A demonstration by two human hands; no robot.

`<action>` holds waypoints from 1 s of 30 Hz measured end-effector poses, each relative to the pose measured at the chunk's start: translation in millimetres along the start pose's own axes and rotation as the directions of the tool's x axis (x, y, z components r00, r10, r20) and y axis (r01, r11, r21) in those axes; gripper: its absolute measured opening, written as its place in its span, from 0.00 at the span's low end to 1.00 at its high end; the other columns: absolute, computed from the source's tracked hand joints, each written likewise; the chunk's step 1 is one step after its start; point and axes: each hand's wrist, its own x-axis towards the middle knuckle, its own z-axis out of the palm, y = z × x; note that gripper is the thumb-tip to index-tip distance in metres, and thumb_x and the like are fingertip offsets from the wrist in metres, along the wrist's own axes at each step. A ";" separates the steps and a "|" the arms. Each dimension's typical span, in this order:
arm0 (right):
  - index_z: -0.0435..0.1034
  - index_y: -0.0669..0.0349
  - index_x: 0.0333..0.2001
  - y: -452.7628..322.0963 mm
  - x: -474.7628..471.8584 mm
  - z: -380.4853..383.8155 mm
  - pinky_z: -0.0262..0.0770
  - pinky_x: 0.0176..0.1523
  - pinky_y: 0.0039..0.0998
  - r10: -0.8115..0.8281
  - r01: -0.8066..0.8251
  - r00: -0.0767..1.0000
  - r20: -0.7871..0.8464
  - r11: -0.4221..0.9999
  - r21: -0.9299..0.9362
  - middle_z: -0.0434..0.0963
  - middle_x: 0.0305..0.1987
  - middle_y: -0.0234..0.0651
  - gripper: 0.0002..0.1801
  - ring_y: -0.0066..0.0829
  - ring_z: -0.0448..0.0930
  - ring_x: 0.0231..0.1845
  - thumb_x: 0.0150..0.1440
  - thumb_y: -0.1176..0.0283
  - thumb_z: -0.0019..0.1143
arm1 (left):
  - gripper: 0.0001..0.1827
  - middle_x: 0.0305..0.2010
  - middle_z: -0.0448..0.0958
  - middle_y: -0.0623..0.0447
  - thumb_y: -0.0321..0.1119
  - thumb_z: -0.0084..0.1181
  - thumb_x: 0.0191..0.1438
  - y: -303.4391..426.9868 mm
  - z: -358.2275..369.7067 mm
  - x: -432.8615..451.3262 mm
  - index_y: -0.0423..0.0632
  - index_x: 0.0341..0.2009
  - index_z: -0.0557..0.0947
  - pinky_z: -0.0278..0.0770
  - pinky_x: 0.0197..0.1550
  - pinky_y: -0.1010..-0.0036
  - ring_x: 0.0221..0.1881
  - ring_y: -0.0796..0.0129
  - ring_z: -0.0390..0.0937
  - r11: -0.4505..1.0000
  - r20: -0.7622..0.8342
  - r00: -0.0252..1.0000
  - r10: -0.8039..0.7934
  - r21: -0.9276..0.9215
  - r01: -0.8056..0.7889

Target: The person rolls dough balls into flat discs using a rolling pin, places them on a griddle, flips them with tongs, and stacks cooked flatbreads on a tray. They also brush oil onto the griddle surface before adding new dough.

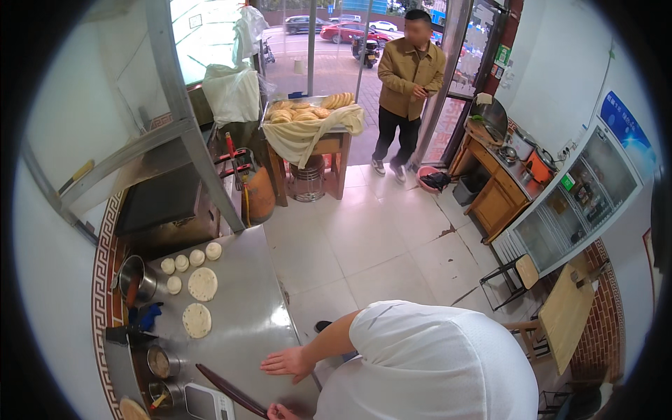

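My right hand (286, 363) lies palm down on the stainless steel worktop (247, 315), fingers apart and holding nothing. At the bottom edge, my left hand (282, 412) is closed on the near end of a long, dark tapered rolling pin (231, 390); it is partly cut off. A white kitchen scale (208, 402) is beside the pin. Two flat dough rounds, one (202, 284) above the other (197, 320), lie farther up the worktop. Several small dough balls (197, 257) sit past them.
Metal bowls (163, 362), a deep steel pot (137, 280) and a blue-handled tool (149, 316) line the wall side. Beyond are a black griddle (157, 202), an orange gas cylinder (260, 197) and a table of flatbreads (307, 111). Another person (409, 79) stands at the doorway.
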 end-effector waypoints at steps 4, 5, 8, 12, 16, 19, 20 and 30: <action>0.41 0.74 0.82 -20.8 -4.1 4.6 0.36 0.89 0.53 0.073 -0.073 0.994 0.079 0.997 -0.002 0.40 0.90 0.56 0.60 0.51 0.40 0.91 0.65 0.43 0.60 | 0.20 0.49 0.86 0.35 0.40 0.64 0.70 -9.0 -32.4 -53.1 0.34 0.54 0.85 0.84 0.52 0.60 0.47 0.48 0.84 1.000 -0.035 0.999 -0.016 -0.004 0.016; 0.41 0.73 0.83 -23.9 -5.6 4.9 0.35 0.90 0.52 0.061 -0.060 0.998 0.017 0.998 -0.035 0.40 0.90 0.55 0.60 0.51 0.40 0.91 0.65 0.43 0.60 | 0.20 0.50 0.86 0.35 0.40 0.65 0.70 -6.2 -40.1 -66.8 0.34 0.54 0.85 0.84 0.53 0.59 0.48 0.47 0.84 0.998 -0.052 0.997 -0.061 -0.011 0.061; 0.40 0.71 0.83 -27.6 -6.6 2.7 0.34 0.90 0.51 0.069 -0.068 0.998 0.007 0.995 -0.074 0.40 0.91 0.53 0.60 0.49 0.39 0.91 0.66 0.42 0.59 | 0.20 0.52 0.86 0.35 0.41 0.65 0.69 8.2 -57.4 -98.9 0.34 0.53 0.86 0.84 0.56 0.58 0.51 0.46 0.84 0.957 -0.070 0.964 -0.255 -0.160 0.242; 0.41 0.69 0.84 -24.0 2.3 -3.5 0.32 0.90 0.50 0.101 -0.099 0.995 0.017 0.991 -0.087 0.41 0.91 0.50 0.60 0.46 0.39 0.92 0.65 0.41 0.58 | 0.21 0.53 0.86 0.35 0.42 0.66 0.69 25.5 -65.5 -113.9 0.35 0.54 0.86 0.82 0.59 0.57 0.53 0.45 0.84 0.937 -0.188 0.918 -0.349 -0.078 0.340; 0.43 0.71 0.83 -19.1 10.5 -9.4 0.33 0.90 0.52 0.113 -0.112 0.993 0.019 0.992 -0.053 0.43 0.90 0.51 0.61 0.47 0.42 0.91 0.64 0.40 0.60 | 0.21 0.55 0.85 0.34 0.41 0.64 0.69 30.8 -67.9 -108.8 0.34 0.54 0.86 0.82 0.59 0.57 0.54 0.44 0.83 0.932 -0.168 0.918 -0.360 -0.022 0.361; 0.44 0.70 0.83 -18.4 12.1 -12.0 0.34 0.90 0.51 0.115 -0.115 0.993 0.005 0.992 -0.060 0.44 0.90 0.51 0.61 0.47 0.43 0.91 0.63 0.40 0.62 | 0.21 0.55 0.84 0.33 0.40 0.63 0.70 30.1 -67.1 -101.3 0.33 0.55 0.86 0.82 0.59 0.57 0.54 0.43 0.82 0.943 -0.121 0.936 -0.331 -0.014 0.331; 0.44 0.70 0.83 -18.0 11.6 -12.7 0.34 0.90 0.51 0.079 -0.083 0.995 -0.064 0.995 -0.052 0.44 0.90 0.51 0.61 0.47 0.43 0.91 0.63 0.40 0.62 | 0.21 0.55 0.84 0.33 0.40 0.63 0.70 29.9 -65.0 -97.7 0.33 0.54 0.86 0.82 0.59 0.57 0.53 0.43 0.82 0.948 -0.113 0.941 -0.318 -0.012 0.319; 0.50 0.68 0.82 -8.2 12.4 -5.1 0.40 0.90 0.51 0.053 -0.048 0.988 -0.145 0.998 0.037 0.48 0.89 0.50 0.58 0.46 0.48 0.90 0.59 0.45 0.67 | 0.22 0.45 0.86 0.32 0.41 0.65 0.69 40.6 -31.6 -58.3 0.29 0.51 0.86 0.82 0.51 0.55 0.45 0.44 0.84 0.969 -0.003 0.978 -0.210 0.136 0.209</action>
